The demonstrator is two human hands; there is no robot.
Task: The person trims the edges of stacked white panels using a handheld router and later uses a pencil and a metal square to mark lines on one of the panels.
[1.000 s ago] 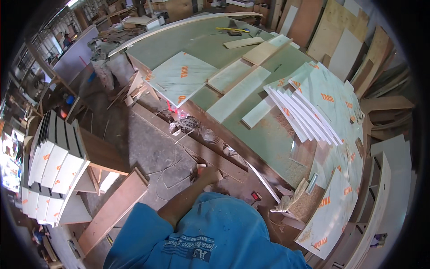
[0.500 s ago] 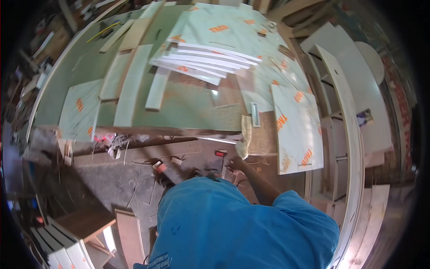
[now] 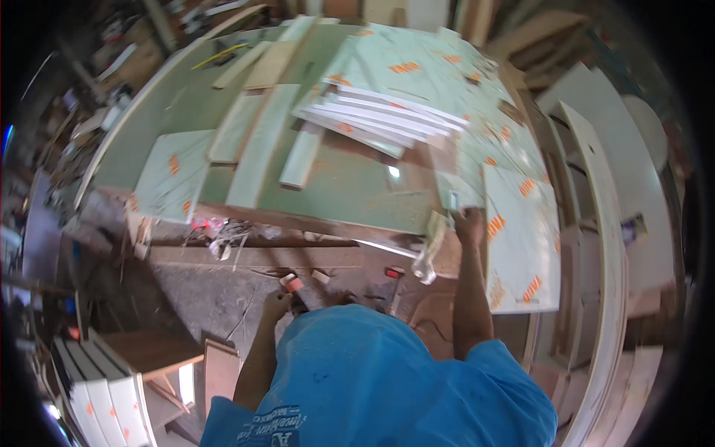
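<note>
My right hand (image 3: pixel 468 221) reaches to the workbench's near right part. Its fingers close over the near end of a small pale rectangular piece (image 3: pixel 454 199) with a grey middle; the covered end is hidden. A cream cloth (image 3: pixel 429 253) hangs over the edge just left of this hand. Beside the hand on the right lies a white marbled panel (image 3: pixel 523 246) with orange print. My left hand (image 3: pixel 278 304) hangs low over the floor, left of my body, with curled fingers and nothing visible in them. Near it is an orange and white thing (image 3: pixel 292 282).
The green workbench (image 3: pixel 357 200) carries stacked white strips (image 3: pixel 387 119), long boards (image 3: pixel 262 145) and a yellow tool (image 3: pixel 217 56). A tall white cabinet frame (image 3: pixel 596 231) stands at the right. A red-ended tool (image 3: pixel 392 273) lies below the bench. More white panels (image 3: pixel 104 402) lean at the lower left.
My right hand has risen from below the bench edge to the small rectangular piece. My left forearm has come into view at the lower left. The whole view has shifted.
</note>
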